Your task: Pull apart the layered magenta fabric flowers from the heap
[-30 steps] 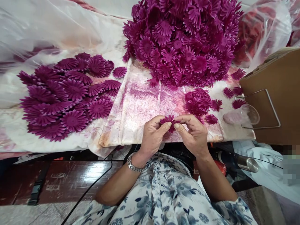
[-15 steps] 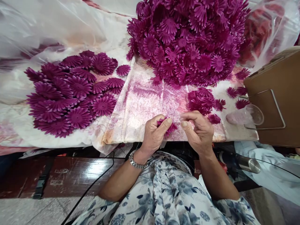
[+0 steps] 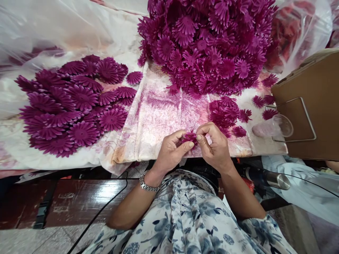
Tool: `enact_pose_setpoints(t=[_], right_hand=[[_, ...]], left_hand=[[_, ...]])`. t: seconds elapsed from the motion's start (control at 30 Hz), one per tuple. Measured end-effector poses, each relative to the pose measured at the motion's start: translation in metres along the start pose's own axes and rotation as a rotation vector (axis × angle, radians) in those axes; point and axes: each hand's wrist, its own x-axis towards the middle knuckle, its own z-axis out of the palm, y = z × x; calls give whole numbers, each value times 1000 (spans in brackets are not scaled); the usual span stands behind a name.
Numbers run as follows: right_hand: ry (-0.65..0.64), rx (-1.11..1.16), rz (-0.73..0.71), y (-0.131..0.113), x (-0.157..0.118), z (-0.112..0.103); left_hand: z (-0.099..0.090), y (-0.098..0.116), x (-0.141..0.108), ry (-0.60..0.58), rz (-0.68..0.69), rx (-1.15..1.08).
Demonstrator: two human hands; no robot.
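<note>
Purple flower (image 3: pixel 189 137) now pinched by both hands, right hand (image 3: pixel 215 147) rejoining left hand (image 3: pixel 171 152)

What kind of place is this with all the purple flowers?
Probably a small craft workshop where fake flowers are handled. A big heap of purple flower heads sits on a stained cloth, flatter ones lie spread out, and both hands pinch one flower.

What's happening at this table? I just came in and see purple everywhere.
A person holds a small purple flower between both hands, left hand and right hand, pinching it at the table's near edge. A big heap of the same flowers sits at the back, a flat spread of larger ones lies to the left, and a small clump is just beyond the right hand. All rest on a stained cloth.
</note>
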Motion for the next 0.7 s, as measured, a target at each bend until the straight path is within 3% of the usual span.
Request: enact_pose_setpoints(t=[0.1, 0.23, 0.37, 0.5, 0.7], right_hand=[[95, -103, 16, 9, 3, -3], [293, -436, 53, 40, 12, -21], [298, -672, 95, 59, 13, -41], [278, -630, 11, 47, 9, -38], [163, -336, -73, 24, 5, -17]], left_hand=[[-1, 1, -1, 22, -70, -30], [-3, 5, -1, 75, -53, -48], [-5, 7, 1, 148, -67, -79], [-1, 7, 2, 187, -66, -97], [3, 4, 1, 199, 33, -8]])
